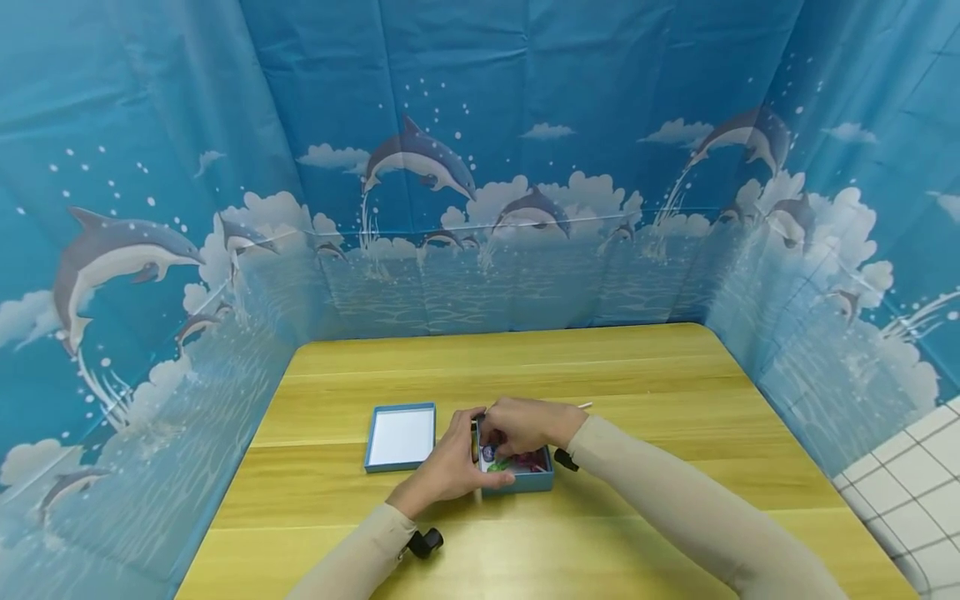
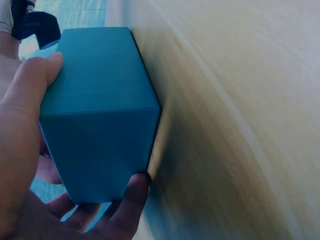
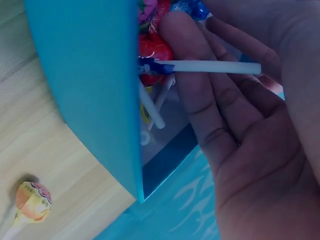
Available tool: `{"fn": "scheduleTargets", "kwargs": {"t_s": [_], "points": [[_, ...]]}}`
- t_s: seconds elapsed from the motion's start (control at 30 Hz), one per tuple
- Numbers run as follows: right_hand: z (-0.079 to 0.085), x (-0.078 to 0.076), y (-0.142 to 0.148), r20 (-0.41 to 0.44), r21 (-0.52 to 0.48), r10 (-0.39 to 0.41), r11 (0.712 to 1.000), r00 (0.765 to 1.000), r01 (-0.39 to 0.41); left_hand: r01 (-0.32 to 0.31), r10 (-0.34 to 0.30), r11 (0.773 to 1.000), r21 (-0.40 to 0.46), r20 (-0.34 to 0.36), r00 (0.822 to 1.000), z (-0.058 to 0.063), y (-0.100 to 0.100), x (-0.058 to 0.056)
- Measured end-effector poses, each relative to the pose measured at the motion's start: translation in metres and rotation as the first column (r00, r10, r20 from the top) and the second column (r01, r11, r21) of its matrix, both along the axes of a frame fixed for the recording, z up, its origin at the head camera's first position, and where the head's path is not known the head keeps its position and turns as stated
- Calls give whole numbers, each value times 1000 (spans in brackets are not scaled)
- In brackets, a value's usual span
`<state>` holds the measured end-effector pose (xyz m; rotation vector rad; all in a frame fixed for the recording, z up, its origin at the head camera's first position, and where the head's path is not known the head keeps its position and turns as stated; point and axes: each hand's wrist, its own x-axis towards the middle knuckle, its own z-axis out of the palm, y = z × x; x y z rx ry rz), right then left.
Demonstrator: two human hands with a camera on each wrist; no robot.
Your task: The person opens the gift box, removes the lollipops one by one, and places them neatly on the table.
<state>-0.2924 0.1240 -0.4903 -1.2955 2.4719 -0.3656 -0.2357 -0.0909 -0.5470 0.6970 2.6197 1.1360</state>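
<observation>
- The open blue box (image 1: 517,483) rests on the wood-grain desk (image 1: 337,383), just in front of the person, with wrapped lollipops (image 3: 154,50) in it.
- The left hand (image 1: 450,462) is at the box's left side; its grip grasps the box, the thumb laid along the near wall and the other fingers bent around the sides.
- The right hand (image 1: 521,425) reaches down into the box from above, its fingers among the lollipops; whether its grip pinches one or only touches them, I cannot tell.
- In the right wrist view, a white lollipop stick (image 3: 215,67) with dark blue wrapping at one end crosses in front of the right fingers, and red, pink and blue wrappers crowd near the fingertips.
- A yellow-and-orange wrapped lollipop (image 3: 33,201) lies outside the box on the desk.
- To the left of the box, apart from it, a shallow blue lid (image 1: 401,437) lies with its white inside up.
- Both arms wear beige sleeves (image 1: 675,487), with a black camera (image 1: 426,543) at the left wrist.
- Behind the desk hangs a blue dolphin-print curtain (image 1: 487,83); white tiles (image 1: 918,483) show at the right.
</observation>
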Motion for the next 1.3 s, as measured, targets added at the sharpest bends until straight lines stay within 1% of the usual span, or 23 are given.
{"fn": "scheduleTargets", "kwargs": {"t_s": [0.13, 0.27, 0.37, 0.7, 0.87, 1.03, 1.2, 1.3], "points": [[-2, 0, -4, 9, 35, -27, 999, 1000, 26, 0, 0, 1000, 2, 8, 1000, -2, 0, 1], [-4, 0, -7, -15, 56, -37, 998, 999, 38, 1, -1, 1000, 10, 9, 1000, -3, 0, 1], [-5, -1, -8, -41, 59, -41, 997, 998, 44, -3, 3, 1000, 18, 5, 1000, -2, -1, 1], [-7, -1, -7, -78, 39, -46, 998, 996, 49, -7, 7, 1000, 23, -1, 1000, 0, -2, 1], [-5, 0, -5, -59, 29, -41, 999, 997, 43, -3, 3, 1000, 19, 0, 1000, 0, -2, 1], [-4, 0, -2, -41, 23, -52, 998, 998, 53, 2, -2, 1000, 14, -4, 1000, 1, -1, 1], [-3, -1, 0, -26, -10, -72, 997, 997, 72, 8, -8, 1000, 5, -12, 1000, 0, -2, 0], [-4, -2, 3, -5, -50, -80, 996, 997, 80, 12, -12, 1000, 13, -10, 1000, 1, -2, 0]]}}
